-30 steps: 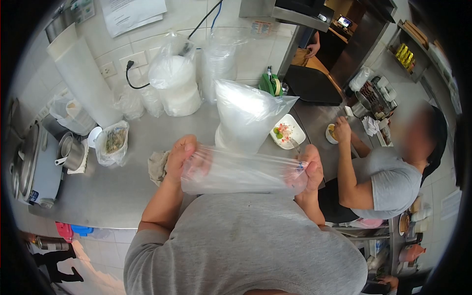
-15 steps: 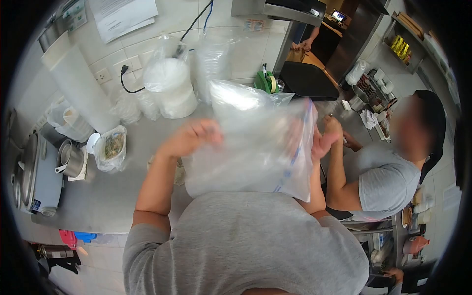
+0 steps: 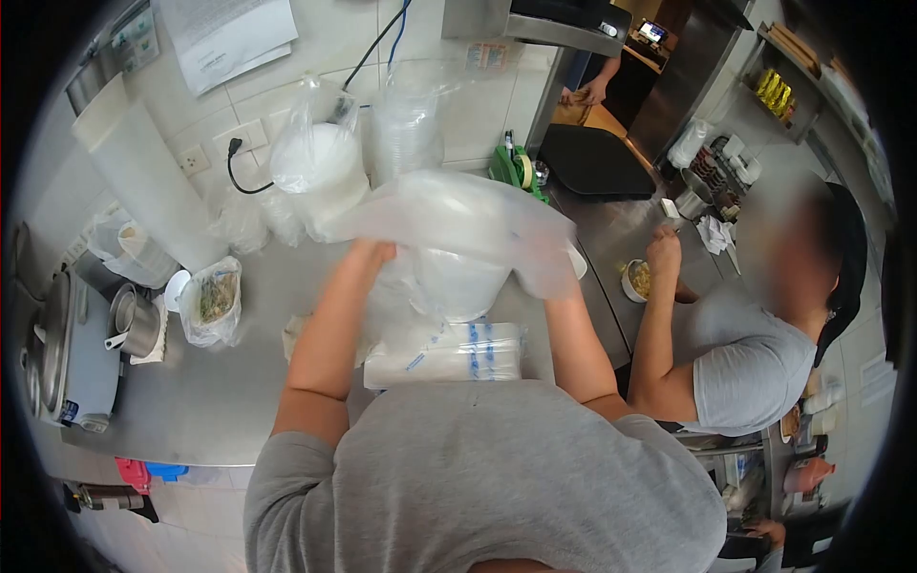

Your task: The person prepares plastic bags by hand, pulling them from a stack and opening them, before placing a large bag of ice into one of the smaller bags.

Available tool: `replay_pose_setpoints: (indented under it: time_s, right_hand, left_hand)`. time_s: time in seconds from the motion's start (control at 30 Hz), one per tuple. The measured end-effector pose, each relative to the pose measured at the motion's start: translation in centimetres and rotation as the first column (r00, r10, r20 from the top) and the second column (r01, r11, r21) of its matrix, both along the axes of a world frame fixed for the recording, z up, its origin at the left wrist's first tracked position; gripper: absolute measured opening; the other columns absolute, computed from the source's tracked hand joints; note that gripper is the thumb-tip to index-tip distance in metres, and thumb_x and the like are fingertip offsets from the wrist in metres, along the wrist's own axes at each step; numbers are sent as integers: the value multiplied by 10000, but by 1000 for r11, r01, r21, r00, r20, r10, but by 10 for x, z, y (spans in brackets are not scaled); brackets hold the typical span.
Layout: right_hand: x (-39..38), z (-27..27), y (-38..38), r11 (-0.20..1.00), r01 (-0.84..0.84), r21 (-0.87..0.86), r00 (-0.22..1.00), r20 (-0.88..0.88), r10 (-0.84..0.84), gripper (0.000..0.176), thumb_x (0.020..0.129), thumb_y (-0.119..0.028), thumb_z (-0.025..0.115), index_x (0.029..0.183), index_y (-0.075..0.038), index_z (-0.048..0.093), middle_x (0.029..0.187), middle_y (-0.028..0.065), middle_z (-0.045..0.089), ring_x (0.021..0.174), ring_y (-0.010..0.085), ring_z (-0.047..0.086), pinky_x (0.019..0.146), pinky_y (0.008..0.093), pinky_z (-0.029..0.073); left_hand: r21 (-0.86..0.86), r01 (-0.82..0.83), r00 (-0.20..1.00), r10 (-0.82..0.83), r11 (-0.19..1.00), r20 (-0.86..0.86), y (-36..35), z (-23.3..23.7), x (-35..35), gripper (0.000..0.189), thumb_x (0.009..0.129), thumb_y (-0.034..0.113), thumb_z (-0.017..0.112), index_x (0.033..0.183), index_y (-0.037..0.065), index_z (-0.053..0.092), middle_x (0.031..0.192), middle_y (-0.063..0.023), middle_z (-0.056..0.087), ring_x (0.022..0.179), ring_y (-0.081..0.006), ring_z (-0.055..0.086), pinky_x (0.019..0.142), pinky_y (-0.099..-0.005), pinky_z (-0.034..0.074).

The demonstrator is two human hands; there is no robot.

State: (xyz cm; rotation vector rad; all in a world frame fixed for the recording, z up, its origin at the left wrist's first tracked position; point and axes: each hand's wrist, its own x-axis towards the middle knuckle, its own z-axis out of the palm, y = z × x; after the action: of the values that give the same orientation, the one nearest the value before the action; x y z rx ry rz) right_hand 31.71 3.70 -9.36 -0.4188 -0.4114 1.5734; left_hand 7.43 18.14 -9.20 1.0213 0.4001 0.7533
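Observation:
A large translucent plastic bag (image 3: 449, 205) is spread between my two hands above the steel counter. My left hand (image 3: 374, 250) is closed on its left edge, the fingers partly under the plastic. My right hand (image 3: 549, 260) holds the bag's right side; the film covers it, so its fingers show only dimly. Below the bag, a white round stack (image 3: 468, 286), perhaps of containers, shows through the film. Close to my body lies a flat pack of clear plastic with blue print (image 3: 444, 355).
Left on the steel counter (image 3: 191, 392) are a bagged food tub (image 3: 215, 298), a metal pot (image 3: 138, 315) and a tall white roll (image 3: 143, 172). Bagged containers (image 3: 320, 158) and a green tape dispenser (image 3: 516, 172) stand behind. A co-worker (image 3: 755, 353) is close on my right, beside a food bowl (image 3: 637, 280).
The bag has moved up and away from my body, now spread over the white stack. My left hand has taken hold of its edge. The printed pack and the co-worker's bowl have come into view.

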Motion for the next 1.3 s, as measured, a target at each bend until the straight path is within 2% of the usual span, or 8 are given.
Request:
replay_pose_setpoints:
  time_s: [0.17, 0.27, 0.37, 0.47, 0.63, 0.8, 0.93, 1.3]
  right_hand:
    - [-30, 19, -5, 954, 120, -273, 992, -9, -128, 268, 921, -305, 464, 972, -64, 569, 850, 23, 620, 660, 143, 588, 443, 261, 451]
    - [-10, -17, 3, 989, 52, -135, 984, -160, -74, 277, 928, -297, 441, 977, -55, 568, 852, 45, 616, 662, 143, 586, 406, 246, 432]
    - [23, -83, 22, 874, -323, 362, 889, -199, 411, 262, 928, -222, 410, 1030, -37, 565, 931, 101, 618, 763, 174, 605, 532, 286, 512]
    - [-29, -69, 1, 911, 184, -370, 982, 32, -185, 268, 914, -150, 386, 1068, -15, 559, 1009, 152, 606, 854, 209, 610, 715, 337, 535]
    - [-21, -135, 7, 936, 159, -315, 987, 81, -140, 252, 902, -126, 392, 1041, 7, 555, 1001, 149, 602, 871, 223, 601, 797, 353, 508]
    - [-39, -137, -12, 833, 355, -425, 907, -60, -418, 176, 899, -148, 403, 890, -27, 530, 810, 68, 569, 690, 175, 558, 631, 312, 500]
    - [-86, -109, -53, 807, 333, -487, 884, -138, -447, 117, 894, -144, 418, 908, -53, 490, 762, 47, 542, 645, 150, 530, 532, 289, 457]
    - [-94, -140, -48, 625, 747, -226, 547, 743, -386, 231, 888, -133, 496, 1088, -66, 401, 814, 53, 557, 712, 126, 545, 589, 263, 451]
  left_hand:
    - [-148, -69, 987, 45, 987, -156, -23, -38, 16, 280, 868, 160, 517, 1128, 56, 525, 1008, -76, 597, 840, -155, 583, 638, -295, 484]
    - [13, -178, 961, 177, 984, -214, -26, -57, 22, 250, 854, 131, 511, 1088, 45, 535, 980, -81, 602, 789, -164, 578, 582, -303, 461]
    - [186, -246, 922, 289, 951, -258, -31, -63, 23, 219, 835, 93, 501, 1036, 18, 542, 917, -99, 615, 752, -184, 578, 563, -314, 449]
    - [421, -293, 811, 456, 859, -366, -35, -74, 24, 188, 828, 78, 489, 986, -13, 536, 833, -128, 618, 718, -202, 585, 568, -317, 451]
    - [715, -317, 630, 702, 624, -333, -33, -126, 25, 165, 848, 93, 483, 955, -26, 521, 719, -157, 602, 634, -209, 582, 536, -321, 441]
    - [82, -336, 858, 341, 938, -383, -55, -107, 4, 212, 904, 206, 499, 867, -3, 493, 623, -95, 551, 539, -143, 541, 457, -290, 410]
    - [-282, -381, 918, 325, 881, -227, -95, -117, 0, 288, 919, 284, 499, 806, 21, 470, 564, -47, 506, 474, -123, 510, 425, -265, 397]
    - [680, -425, 588, 753, 598, -295, -95, -118, -13, 288, 909, 247, 500, 742, 12, 493, 538, -93, 500, 486, -144, 514, 473, -317, 398]
